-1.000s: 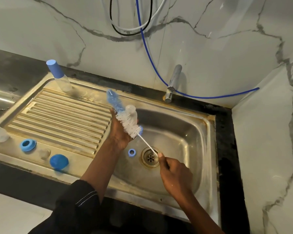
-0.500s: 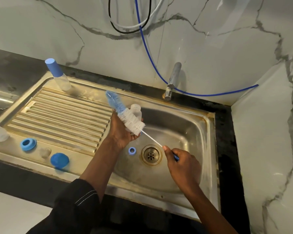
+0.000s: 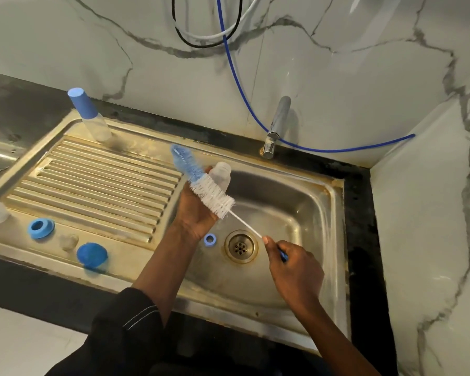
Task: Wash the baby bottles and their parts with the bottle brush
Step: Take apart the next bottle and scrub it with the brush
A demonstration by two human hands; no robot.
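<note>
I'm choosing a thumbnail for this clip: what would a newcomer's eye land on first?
The blue-and-white bottle brush, slanting across the clear bottle that the left hand holds over the steel sink, with the right hand gripping its thin handle near the drain. Next, the blue ring and blue cap lying on the drainboard at left, and the blue hose sweeping down the marble wall.

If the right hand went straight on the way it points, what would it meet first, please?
Probably the left hand gripping the bottle, since the brush it holds aims there; depth is unclear.
</note>
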